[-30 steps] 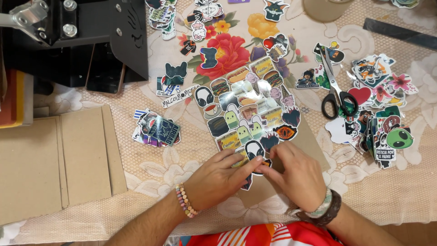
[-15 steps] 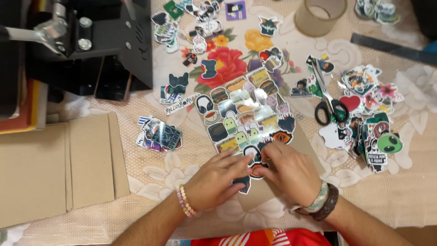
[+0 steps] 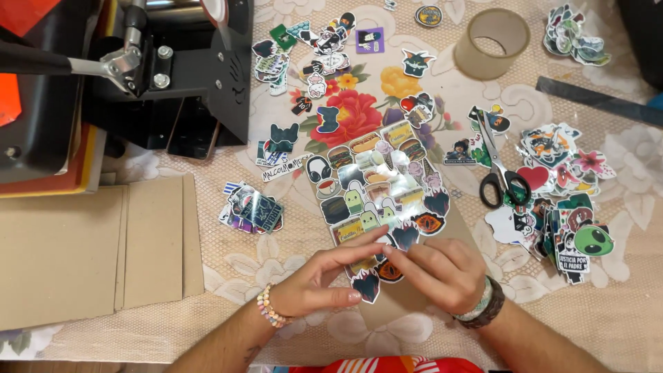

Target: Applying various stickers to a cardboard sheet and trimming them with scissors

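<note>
1. Sticker sheet (image 3: 376, 190), glossy and crowded with die-cut stickers, lies mid-table on brown card (image 3: 414, 297); likely light, floppy, slippery, best lifted by its edges.
2. Left hand (image 3: 314, 280): fingers extended, tips touching the sheet's lower end.
3. Right hand (image 3: 438, 269): fingertips pinched there on a small sticker (image 3: 390, 269).

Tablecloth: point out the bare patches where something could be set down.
The tablecloth is bare between the cardboard sheets and the left hand, and again near the front edge right of the right hand. The stretch from the scissors to the sticker piles is crowded.
</note>
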